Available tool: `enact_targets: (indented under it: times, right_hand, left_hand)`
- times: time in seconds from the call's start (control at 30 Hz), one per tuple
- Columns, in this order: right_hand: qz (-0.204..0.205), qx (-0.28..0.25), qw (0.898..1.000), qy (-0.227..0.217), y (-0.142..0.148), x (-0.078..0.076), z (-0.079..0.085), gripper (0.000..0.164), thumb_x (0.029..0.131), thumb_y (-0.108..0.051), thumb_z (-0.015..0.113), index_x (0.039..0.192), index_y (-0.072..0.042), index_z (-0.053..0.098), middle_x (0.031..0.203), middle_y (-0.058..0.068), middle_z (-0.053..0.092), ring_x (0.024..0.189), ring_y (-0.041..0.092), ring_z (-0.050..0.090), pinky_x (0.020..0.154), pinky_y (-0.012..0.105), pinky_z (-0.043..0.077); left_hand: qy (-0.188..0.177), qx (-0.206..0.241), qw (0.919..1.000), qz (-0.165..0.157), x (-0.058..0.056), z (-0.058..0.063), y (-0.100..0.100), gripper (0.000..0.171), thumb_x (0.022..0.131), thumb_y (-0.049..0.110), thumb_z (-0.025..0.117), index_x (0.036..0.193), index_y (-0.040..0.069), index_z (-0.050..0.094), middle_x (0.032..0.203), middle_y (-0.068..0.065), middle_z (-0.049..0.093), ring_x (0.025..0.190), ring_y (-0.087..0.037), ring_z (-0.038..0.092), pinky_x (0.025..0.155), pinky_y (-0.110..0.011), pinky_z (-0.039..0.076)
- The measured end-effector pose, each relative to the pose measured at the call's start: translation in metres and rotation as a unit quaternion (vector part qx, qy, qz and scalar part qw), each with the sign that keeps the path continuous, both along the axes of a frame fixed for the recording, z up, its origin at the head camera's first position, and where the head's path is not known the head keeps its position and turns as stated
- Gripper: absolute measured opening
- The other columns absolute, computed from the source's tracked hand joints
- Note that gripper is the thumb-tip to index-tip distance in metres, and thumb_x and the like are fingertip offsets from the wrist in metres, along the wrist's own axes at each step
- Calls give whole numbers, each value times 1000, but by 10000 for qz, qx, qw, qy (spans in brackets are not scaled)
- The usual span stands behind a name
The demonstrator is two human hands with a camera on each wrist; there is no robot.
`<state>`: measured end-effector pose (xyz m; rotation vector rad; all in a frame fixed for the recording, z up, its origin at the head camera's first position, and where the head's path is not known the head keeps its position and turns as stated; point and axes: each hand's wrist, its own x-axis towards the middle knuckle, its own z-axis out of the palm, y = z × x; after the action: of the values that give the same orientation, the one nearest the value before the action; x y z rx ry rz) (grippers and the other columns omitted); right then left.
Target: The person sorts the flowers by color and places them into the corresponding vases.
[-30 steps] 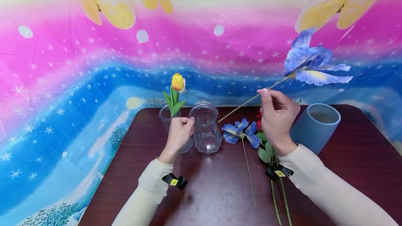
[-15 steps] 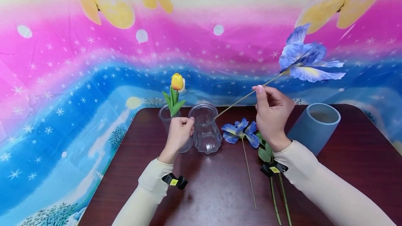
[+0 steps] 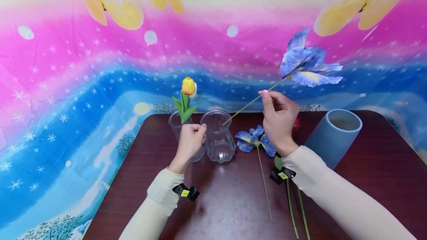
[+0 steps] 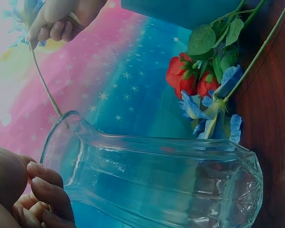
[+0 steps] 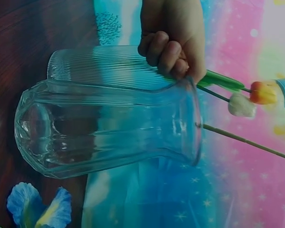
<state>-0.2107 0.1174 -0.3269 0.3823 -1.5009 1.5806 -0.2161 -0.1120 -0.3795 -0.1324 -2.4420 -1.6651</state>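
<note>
My right hand (image 3: 281, 121) pinches the thin stem of a blue iris (image 3: 305, 62), its bloom up to the right and the stem slanting down left. The stem's lower end is just inside the mouth of a clear flared glass vase (image 3: 221, 149), as the right wrist view also shows. With curled fingers my left hand (image 3: 190, 140) grips that vase's rim on its left side. A second blue iris (image 3: 256, 138) lies on the table to the right of the vase. Beside it are red roses (image 4: 181, 76) with green leaves, mostly hidden by my right hand in the head view.
Just left of the clear vase stands a ribbed glass vase (image 5: 99, 64) holding a yellow tulip (image 3: 188, 86) and a white tulip (image 5: 241, 105). A blue-grey vase (image 3: 328, 140) stands at the right of the dark wooden table (image 3: 230, 206). Behind hangs a printed cloth (image 3: 207, 47).
My right hand has moved left with the iris, bringing its stem end from beside the clear vase to inside its mouth. The left hand has stayed at the rim.
</note>
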Motion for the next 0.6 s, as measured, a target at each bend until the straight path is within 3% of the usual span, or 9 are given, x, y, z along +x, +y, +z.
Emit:
enact_targets:
  times: [0.2,0.43,0.6]
  right_hand:
    - [-42,180,9996,-213,-7,-3,-6,17,98,-4,63,98,8,75,55,-17,49,47,4,32,49,22,25]
    - [88,302,9990,-317,-14,-10,-14,18,98,-5,63,98,7,76,80,-25,69,51,3,40,52,23,29]
    - [150,395,9981,-441,-20,-14,-19,18,98,-7,64,100,6,76,71,-24,64,52,3,43,52,23,31]
  left_hand:
    - [-20,-12,10000,-28,-1,0,0,45,98,12,57,55,-1,59,43,7,48,45,-10,49,50,-20,35]
    - [-53,23,10000,0,-1,0,0,44,98,12,58,57,-2,59,43,8,47,44,-8,47,47,-20,34]
    - [-84,6,10000,27,-1,1,1,43,98,13,58,60,-7,60,43,8,47,45,-8,48,49,-20,35]
